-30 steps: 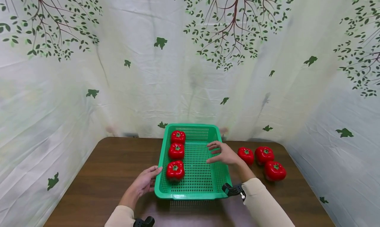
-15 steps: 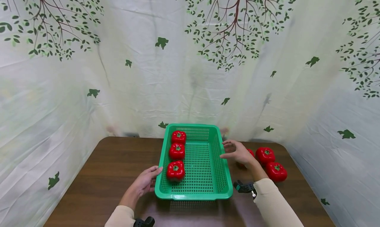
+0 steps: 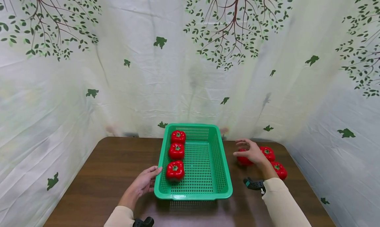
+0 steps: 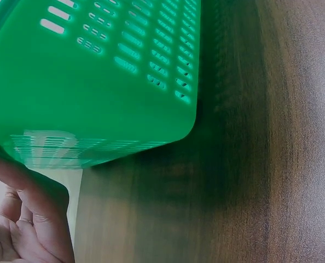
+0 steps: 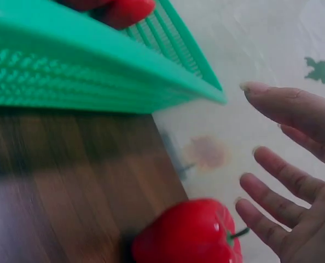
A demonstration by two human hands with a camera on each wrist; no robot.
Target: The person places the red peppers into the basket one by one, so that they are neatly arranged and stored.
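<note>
A green slotted basket (image 3: 221,174) stands mid-table and holds three red peppers in a column: far (image 3: 178,136), middle (image 3: 176,151), near (image 3: 175,170). My left hand (image 3: 144,181) rests with straight fingers against the basket's left wall (image 4: 97,82). My right hand (image 3: 251,151) hovers with spread fingers (image 5: 277,107) just above a loose red pepper (image 3: 242,160) to the basket's right; the right wrist view shows that pepper (image 5: 187,235) under the palm, untouched. Two more peppers (image 3: 268,153) (image 3: 279,170) lie beyond the right hand.
The brown wooden table (image 3: 104,167) has rounded far corners. A white cloth printed with trees (image 3: 190,72) closes it in at the back and both sides. Bare tabletop lies left of the basket and along the near edge.
My right hand has left the basket, moving right over its rim until it is above the loose peppers. The left hand and basket have stayed put.
</note>
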